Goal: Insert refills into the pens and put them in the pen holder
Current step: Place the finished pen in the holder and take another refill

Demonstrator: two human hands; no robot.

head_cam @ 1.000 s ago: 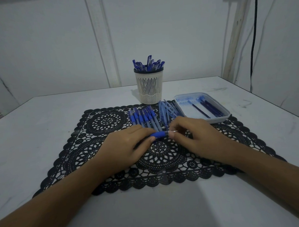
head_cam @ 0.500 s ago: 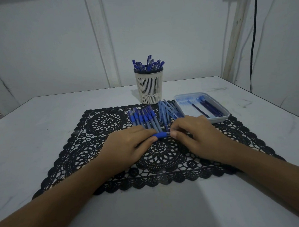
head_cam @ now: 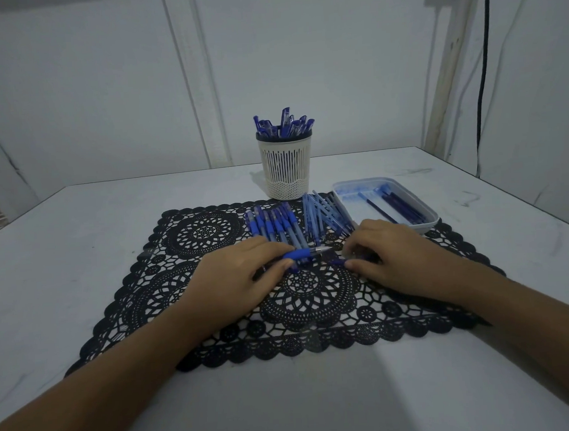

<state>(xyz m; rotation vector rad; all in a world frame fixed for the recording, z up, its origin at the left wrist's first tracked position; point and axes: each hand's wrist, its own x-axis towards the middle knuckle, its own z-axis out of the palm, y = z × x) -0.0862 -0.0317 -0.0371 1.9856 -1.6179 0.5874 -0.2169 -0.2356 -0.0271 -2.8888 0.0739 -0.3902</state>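
My left hand (head_cam: pixel 243 279) holds a blue pen (head_cam: pixel 306 253) low over the black lace mat (head_cam: pixel 186 239), its metal tip pointing right. My right hand (head_cam: pixel 395 256) rests on the mat just right of that tip, its fingers closed on a small dark blue piece (head_cam: pixel 339 262), which looks like a pen cap. Behind my hands lie a row of blue-grip pens (head_cam: pixel 270 224) and a pile of clear blue barrels (head_cam: pixel 322 213). The white slotted pen holder (head_cam: pixel 286 169) stands at the back with several pens in it.
A shallow clear tray (head_cam: pixel 344 193) holding several dark refills (head_cam: pixel 397 205) sits on the mat's far right corner. The white table (head_cam: pixel 81 230) runs to a wall behind and an edge on the right, where a black cable (head_cam: pixel 482 76) hangs.
My right hand has pulled away from the pen's tip to the right and now pinches a small dark blue piece. The pen's metal tip is now exposed.
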